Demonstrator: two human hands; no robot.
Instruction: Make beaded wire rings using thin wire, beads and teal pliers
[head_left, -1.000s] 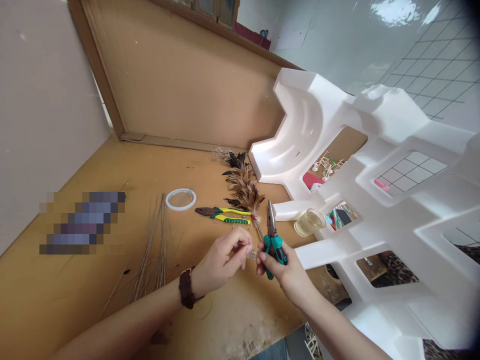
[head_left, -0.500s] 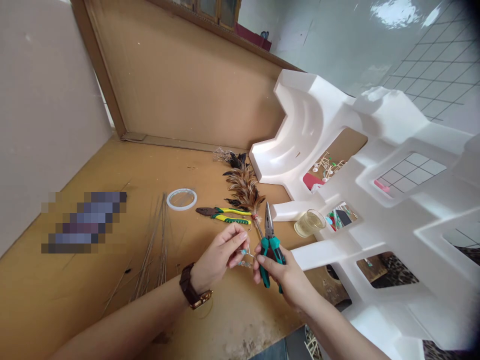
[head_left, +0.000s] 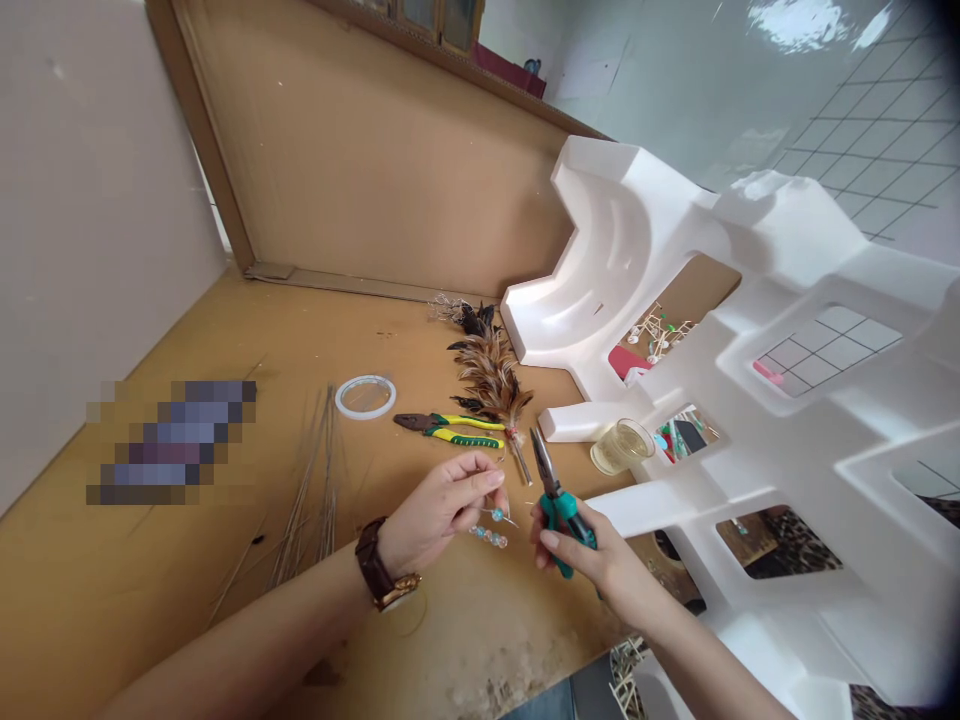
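You seem to be in a small craft workshop: loose wires [head_left: 328,470] left of centre, beads [head_left: 492,538] and spare pliers [head_left: 457,437] mid-frame, stained worktable [head_left: 450,630] below.

Left fingers [head_left: 489,482] hold, seemingly, beaded wire [head_left: 498,515]; right fingers [head_left: 552,541], pliers [head_left: 550,479].

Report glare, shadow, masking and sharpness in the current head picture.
All in head view: glare whitens part of the glossy grey surface; shadow darkens the cardboard panel beside the white moulded frame; pixelation masks a patch at left; needle-nose pliers look fairly crisp.
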